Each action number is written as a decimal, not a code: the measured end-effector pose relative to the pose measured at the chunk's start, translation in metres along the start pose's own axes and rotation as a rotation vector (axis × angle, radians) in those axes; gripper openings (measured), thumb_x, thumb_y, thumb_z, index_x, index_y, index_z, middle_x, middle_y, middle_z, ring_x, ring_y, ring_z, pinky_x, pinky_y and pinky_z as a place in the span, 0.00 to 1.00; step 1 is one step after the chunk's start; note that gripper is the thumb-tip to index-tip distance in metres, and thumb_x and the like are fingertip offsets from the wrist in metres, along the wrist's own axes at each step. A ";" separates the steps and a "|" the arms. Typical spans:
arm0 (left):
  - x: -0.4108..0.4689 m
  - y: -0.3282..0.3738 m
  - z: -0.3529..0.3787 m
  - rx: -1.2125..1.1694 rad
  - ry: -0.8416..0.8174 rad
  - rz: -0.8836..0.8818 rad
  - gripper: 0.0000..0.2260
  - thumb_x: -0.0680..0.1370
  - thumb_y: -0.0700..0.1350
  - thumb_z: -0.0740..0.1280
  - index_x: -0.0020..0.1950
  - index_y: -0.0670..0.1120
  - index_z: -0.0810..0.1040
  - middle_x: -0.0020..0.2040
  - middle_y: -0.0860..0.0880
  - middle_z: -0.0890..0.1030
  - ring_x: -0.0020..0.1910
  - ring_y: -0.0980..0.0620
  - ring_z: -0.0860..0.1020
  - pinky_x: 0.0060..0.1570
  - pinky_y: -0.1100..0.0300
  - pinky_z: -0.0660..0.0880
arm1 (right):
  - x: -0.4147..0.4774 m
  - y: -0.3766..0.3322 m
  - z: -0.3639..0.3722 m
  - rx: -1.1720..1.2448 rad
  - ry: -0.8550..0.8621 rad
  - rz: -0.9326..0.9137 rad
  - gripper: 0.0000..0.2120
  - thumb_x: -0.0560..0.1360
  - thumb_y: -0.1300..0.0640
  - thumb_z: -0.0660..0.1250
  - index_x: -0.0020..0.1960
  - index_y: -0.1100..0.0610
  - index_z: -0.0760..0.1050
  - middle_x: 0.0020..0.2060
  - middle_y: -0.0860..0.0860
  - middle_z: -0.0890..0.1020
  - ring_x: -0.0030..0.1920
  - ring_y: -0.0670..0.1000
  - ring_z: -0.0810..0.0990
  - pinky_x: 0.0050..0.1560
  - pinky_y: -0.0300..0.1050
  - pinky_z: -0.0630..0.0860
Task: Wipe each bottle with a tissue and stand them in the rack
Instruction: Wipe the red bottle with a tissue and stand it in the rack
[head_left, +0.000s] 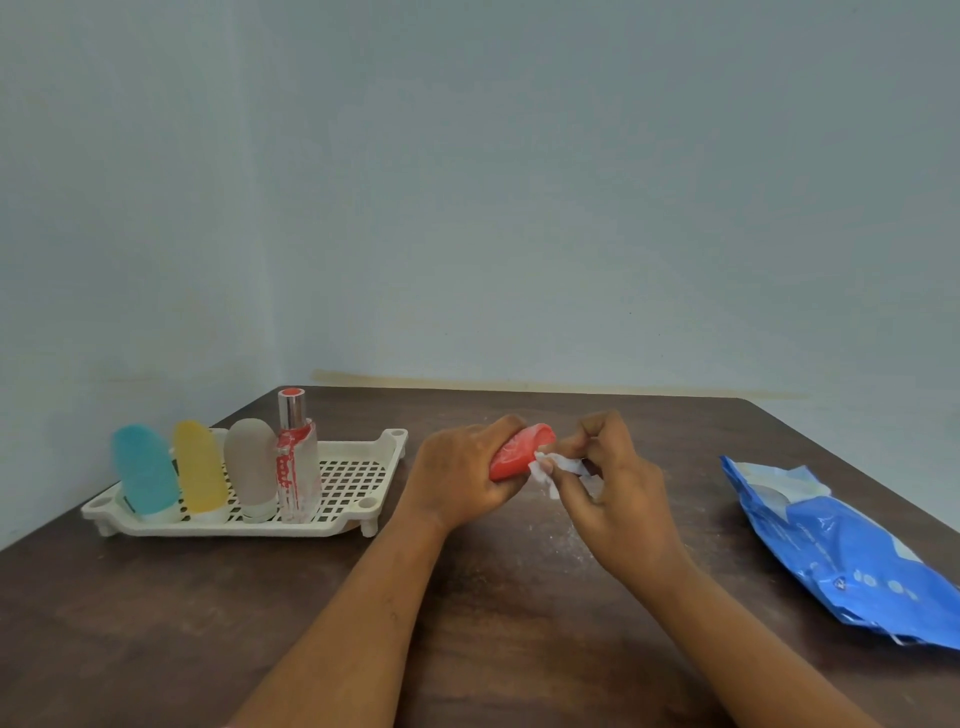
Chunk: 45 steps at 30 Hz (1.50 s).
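Note:
My left hand grips a red squeeze bottle over the middle of the table, tilted with its rounded end up and to the right. My right hand pinches a small crumpled white tissue against the bottle's side. At the left stands a cream slotted rack. Along its front row stand a blue bottle, a yellow bottle, a grey bottle and a clear glass spray bottle with red print and a silver cap.
A blue tissue pack lies at the right edge of the dark wooden table. The rack's right half holds nothing. White specks are scattered on the wood under my right hand. A pale wall rises behind the table.

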<state>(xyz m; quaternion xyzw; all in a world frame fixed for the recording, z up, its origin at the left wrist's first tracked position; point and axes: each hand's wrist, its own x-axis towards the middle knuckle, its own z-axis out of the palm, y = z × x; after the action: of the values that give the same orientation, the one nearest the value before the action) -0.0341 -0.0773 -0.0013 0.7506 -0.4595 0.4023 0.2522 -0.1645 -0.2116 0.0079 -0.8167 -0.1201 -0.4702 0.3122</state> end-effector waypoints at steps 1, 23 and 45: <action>0.000 0.000 0.000 -0.002 0.005 -0.001 0.18 0.72 0.61 0.66 0.58 0.53 0.76 0.40 0.53 0.83 0.34 0.54 0.80 0.33 0.65 0.70 | 0.000 0.000 0.000 0.008 -0.001 -0.004 0.15 0.73 0.55 0.69 0.45 0.42 0.62 0.38 0.48 0.81 0.42 0.45 0.79 0.39 0.36 0.76; -0.001 -0.001 -0.003 0.024 -0.065 0.010 0.21 0.72 0.61 0.68 0.60 0.52 0.77 0.44 0.53 0.84 0.37 0.54 0.81 0.36 0.74 0.61 | -0.001 0.001 0.000 -0.021 -0.034 -0.066 0.17 0.74 0.55 0.68 0.45 0.40 0.60 0.38 0.47 0.80 0.41 0.46 0.78 0.38 0.35 0.75; 0.013 0.016 -0.015 -0.610 0.334 -0.696 0.10 0.72 0.58 0.72 0.42 0.56 0.74 0.36 0.53 0.80 0.36 0.54 0.79 0.40 0.58 0.76 | 0.005 0.039 -0.007 -0.413 -0.133 0.117 0.07 0.76 0.62 0.62 0.45 0.51 0.70 0.40 0.51 0.78 0.38 0.48 0.72 0.35 0.44 0.73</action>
<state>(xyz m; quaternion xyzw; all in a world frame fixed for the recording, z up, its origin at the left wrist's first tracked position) -0.0505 -0.0796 0.0179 0.6768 -0.2315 0.2559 0.6503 -0.1483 -0.2467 -0.0007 -0.8980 0.0058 -0.4112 0.1566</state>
